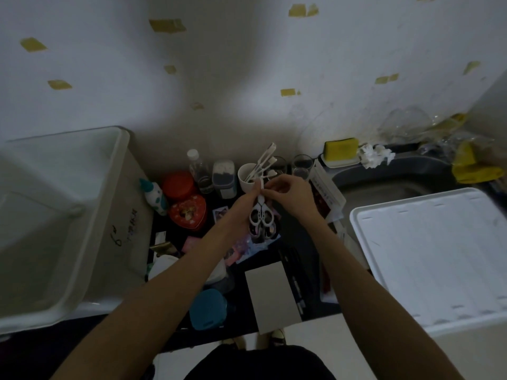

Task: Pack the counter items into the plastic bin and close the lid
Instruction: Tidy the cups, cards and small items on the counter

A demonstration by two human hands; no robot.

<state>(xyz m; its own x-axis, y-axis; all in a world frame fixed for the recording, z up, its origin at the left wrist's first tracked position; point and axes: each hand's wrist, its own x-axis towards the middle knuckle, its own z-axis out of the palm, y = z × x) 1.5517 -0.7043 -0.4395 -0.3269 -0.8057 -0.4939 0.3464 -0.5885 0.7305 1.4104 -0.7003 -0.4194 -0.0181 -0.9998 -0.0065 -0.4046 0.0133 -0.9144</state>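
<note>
At frame centre, left hand (245, 204) grips white scissors (261, 215) blade-end up, right hand (288, 197) pinches their tip, above the cluttered counter (290, 237); open plastic bin (55, 215) at left, lid (433, 253) at right.

A home kitchen is indicated by a dark counter (315, 237), a sink (389, 185) and a sponge (341, 150).

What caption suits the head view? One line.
Both hands hold white scissors above a cluttered counter, open plastic bin at left.
</note>
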